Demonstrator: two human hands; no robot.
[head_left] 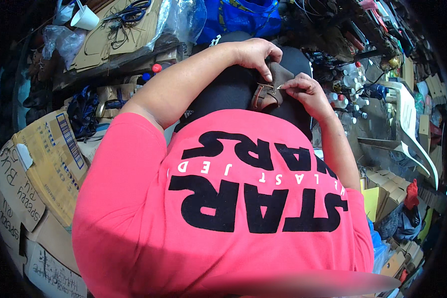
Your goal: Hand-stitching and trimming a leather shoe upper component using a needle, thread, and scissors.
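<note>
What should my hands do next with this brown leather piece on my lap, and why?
Probably draw the right hand away to pull the stitch snug. Its fingertips pinch something thin at the edge of the brown leather piece, while the left hand grips the piece from above, steadying it. No thread is clearly visible, so this is a guess.

Single head-worn fisheye view, looking steeply down the wearer's pink printed T-shirt (223, 208) to both hands working close at the lap, cluttered workshop floor bending around the rim.
</note>
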